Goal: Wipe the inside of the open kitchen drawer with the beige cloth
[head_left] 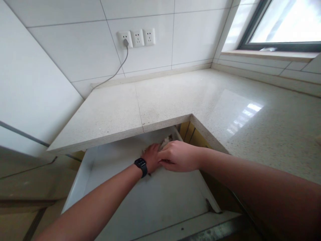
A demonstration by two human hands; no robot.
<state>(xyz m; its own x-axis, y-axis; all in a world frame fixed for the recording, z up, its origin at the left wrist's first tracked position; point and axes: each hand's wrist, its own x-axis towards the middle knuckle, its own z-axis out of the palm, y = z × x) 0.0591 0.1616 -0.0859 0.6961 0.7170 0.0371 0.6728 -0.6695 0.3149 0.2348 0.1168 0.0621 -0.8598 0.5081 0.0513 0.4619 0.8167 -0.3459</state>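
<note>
Both of my hands reach down into a pulled-out white drawer [120, 204] under the countertop. A small crumpled pale thing with dark patches [166, 140], like a rag, shows just beyond my fingers; most of it is hidden. My left hand [151, 157], with a black watch [141, 166] on its wrist, lies palm down over the drawer bottom, its blurred fingers apart beside the crumpled thing. Curled closed, my right hand [175, 155] overlaps the left one from the right. Whatever its fingers hold is hidden.
A pale speckled L-shaped countertop [165, 97] overhangs the drawer's back, with its inner corner [191, 115] close above my right wrist. Wall sockets [137, 38] carry a plugged-in grey cord [114, 74]. A white cabinet [32, 77] stands left; a window [288, 23] is right.
</note>
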